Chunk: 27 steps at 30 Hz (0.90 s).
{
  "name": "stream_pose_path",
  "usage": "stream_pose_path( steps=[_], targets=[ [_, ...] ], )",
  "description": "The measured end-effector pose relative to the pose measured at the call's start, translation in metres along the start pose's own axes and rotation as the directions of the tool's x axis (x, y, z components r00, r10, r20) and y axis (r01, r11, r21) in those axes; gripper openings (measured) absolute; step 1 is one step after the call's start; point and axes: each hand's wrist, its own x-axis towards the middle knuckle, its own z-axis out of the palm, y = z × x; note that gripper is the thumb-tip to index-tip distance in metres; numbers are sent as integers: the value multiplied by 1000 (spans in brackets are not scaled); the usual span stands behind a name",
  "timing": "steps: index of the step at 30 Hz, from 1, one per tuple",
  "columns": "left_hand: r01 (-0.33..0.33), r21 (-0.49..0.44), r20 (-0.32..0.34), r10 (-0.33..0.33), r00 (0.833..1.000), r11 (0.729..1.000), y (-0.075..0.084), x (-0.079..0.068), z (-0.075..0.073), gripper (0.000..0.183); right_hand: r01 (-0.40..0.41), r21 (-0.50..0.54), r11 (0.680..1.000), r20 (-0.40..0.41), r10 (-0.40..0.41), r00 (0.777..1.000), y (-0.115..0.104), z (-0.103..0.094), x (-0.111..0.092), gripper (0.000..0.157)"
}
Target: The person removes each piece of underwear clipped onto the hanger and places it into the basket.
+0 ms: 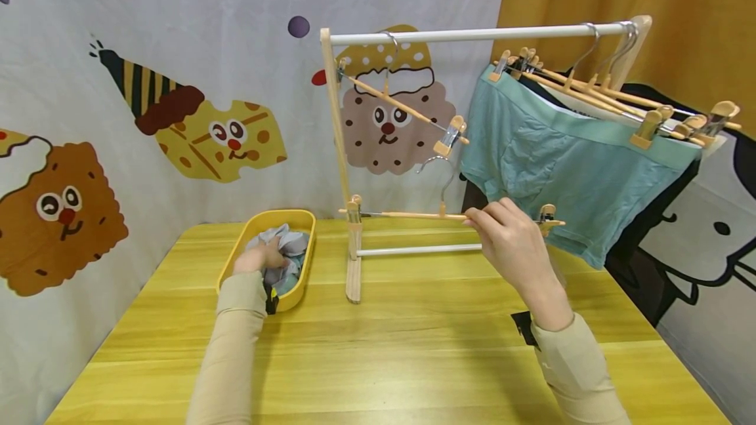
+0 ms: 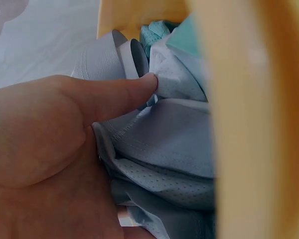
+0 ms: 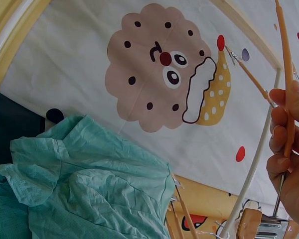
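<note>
My left hand (image 1: 260, 258) is down in a yellow basket (image 1: 229, 261) at the left of the table. Its thumb lies over a crumpled grey cloth garment (image 2: 164, 134), whose folds run between the thumb and the mostly hidden fingers. My right hand (image 1: 510, 241) grips the bar of a wooden clip hanger (image 1: 407, 215) near its right clip. The fingers curl round the bar in the right wrist view. Its hook (image 1: 444, 179) points up, and the left clip (image 1: 354, 208) overlaps the rack's left post in the head view. No garment hangs from this hanger.
A rack with a white rail (image 1: 484, 35) stands behind my hands. One bare clip hanger (image 1: 396, 100) hangs at its left. Teal underpants (image 1: 567, 143) hang clipped at the right, before other hangers and garments. Teal cloth (image 2: 154, 35) also lies in the basket.
</note>
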Motion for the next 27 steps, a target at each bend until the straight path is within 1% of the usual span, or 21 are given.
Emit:
stream_pose_path(
  steps=[2,4,7,9,11,12,15,17,19,20,22,23,24,27],
  targets=[
    [9,-8,-15,-10,1000,1000,1,0,0,71,5,4,1000,-9,-5,1000,1,-1,0,15],
    [2,2,-52,-2,999,1000,4,-1,-1,71,5,2,1000,-8,-5,1000,1,-2,0,16],
    [-15,44,-111,20,994,999,12,-2,-3,70,4,-6,1000,-8,-4,1000,2,-3,0,16],
    [-50,51,-148,57,987,997,18,-1,-5,67,0,-11,1000,-7,0,1000,3,-4,0,16],
    [-87,31,-174,91,981,996,26,1,-7,65,-3,-14,1000,-11,3,1000,3,-4,0,16],
    [-110,6,-185,109,977,994,31,3,-7,64,-6,-15,1000,-12,6,1000,3,-4,0,15],
    [-210,-67,-248,188,950,975,47,7,-9,63,-9,-16,1000,-11,9,1000,4,-5,-1,15],
    [-291,-123,-293,245,924,949,59,11,-10,66,-9,-16,1000,-11,9,1000,4,-5,-1,16],
    [-373,-189,-333,298,895,909,71,14,-10,69,-10,-17,1000,-10,10,1000,4,-5,-1,16],
    [-408,-230,-346,318,883,883,77,15,-10,73,-11,-19,1000,-9,11,1000,4,-6,-1,16],
    [-486,-295,-389,361,847,822,87,16,-10,77,-16,-23,1000,-11,16,1000,3,-7,0,16],
    [-515,-324,-408,374,833,794,92,17,-10,79,-19,-25,1000,-13,19,1000,3,-7,0,16],
    [-540,-338,-436,380,816,771,97,16,-10,80,-22,-26,999,-16,21,1000,3,-8,0,16],
    [-600,-384,-506,384,773,702,109,18,-11,78,-28,-29,999,-24,27,999,4,-10,0,15]
  ],
)
